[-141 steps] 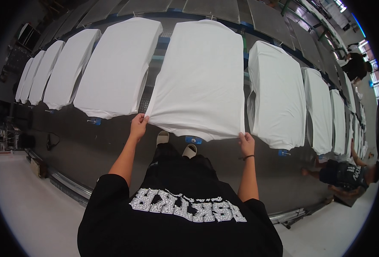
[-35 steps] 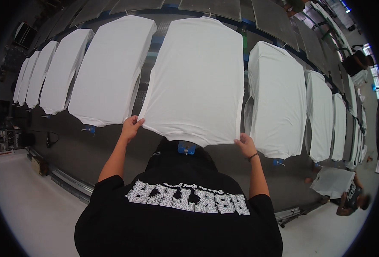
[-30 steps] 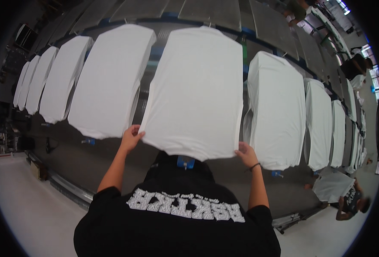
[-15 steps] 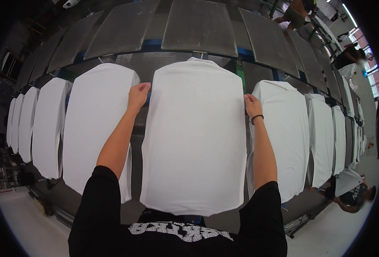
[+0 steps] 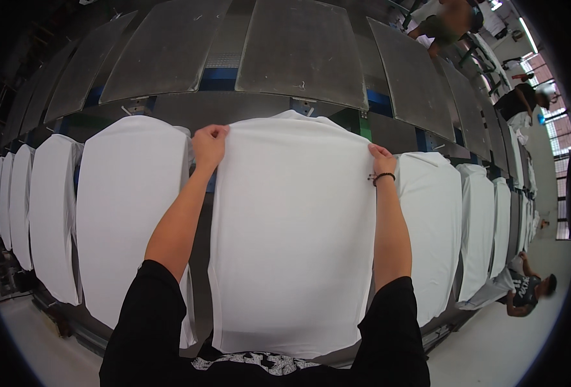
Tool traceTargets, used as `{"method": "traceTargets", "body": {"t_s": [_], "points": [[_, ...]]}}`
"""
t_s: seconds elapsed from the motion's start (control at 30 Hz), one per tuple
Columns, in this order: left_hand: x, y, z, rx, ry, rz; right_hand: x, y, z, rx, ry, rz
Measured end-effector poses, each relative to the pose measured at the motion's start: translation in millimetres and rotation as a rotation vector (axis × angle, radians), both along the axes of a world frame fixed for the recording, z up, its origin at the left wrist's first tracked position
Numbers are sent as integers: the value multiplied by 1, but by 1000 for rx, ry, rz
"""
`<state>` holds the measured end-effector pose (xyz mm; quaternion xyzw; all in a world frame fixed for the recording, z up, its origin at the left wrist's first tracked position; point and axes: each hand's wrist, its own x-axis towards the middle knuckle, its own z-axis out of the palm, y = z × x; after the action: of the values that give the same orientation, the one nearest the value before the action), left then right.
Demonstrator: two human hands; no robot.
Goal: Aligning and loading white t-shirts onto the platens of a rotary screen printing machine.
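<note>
A white T-shirt (image 5: 292,238) lies smooth over the board straight ahead of me, its upper part slightly rucked between my hands. My left hand (image 5: 211,143) is closed in a pinch on its upper left corner, thumb and fingers on the cloth. My right hand (image 5: 380,156), with a dark cord bracelet, grips its upper right corner, fingertips at the edge. Other white shirts are stretched on boards at either side, one to the left (image 5: 130,219) and one to the right (image 5: 427,232), close by my forearms.
Bare grey boards (image 5: 298,48) on a blue frame (image 5: 379,98) form a row beyond the shirts. A co-worker (image 5: 524,287) stands at the lower right by white cloth, another person (image 5: 514,100) farther back at the right, and another (image 5: 447,26) at the top right.
My hands have moved from the near lower corners to the far upper corners of the middle shirt. The view has tilted toward the back row; the co-worker at lower right has shifted.
</note>
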<state>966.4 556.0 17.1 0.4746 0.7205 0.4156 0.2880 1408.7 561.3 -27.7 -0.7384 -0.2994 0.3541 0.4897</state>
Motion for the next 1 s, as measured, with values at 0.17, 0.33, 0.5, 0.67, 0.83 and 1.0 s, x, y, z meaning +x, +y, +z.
{"method": "traceTargets", "body": {"t_s": [0.17, 0.33, 0.5, 0.67, 0.83, 1.0], "points": [[-2, 11, 1, 123, 108, 80, 0, 9, 3, 111, -46, -44], [-14, 10, -17, 58, 121, 72, -21, 11, 8, 43, -184, 6], [-22, 9, -32, -52, -218, -122, -1, -2, -7, 55, -350, 107], [-30, -96, 11, 58, -34, -135, -20, -105, 10, 58, -469, 297], [-19, -300, 19, 4, -19, -165, -29, -281, 16, 127, -322, 304], [0, -481, 24, -185, -206, -93, -22, -451, 35, 48, -288, 160]]}}
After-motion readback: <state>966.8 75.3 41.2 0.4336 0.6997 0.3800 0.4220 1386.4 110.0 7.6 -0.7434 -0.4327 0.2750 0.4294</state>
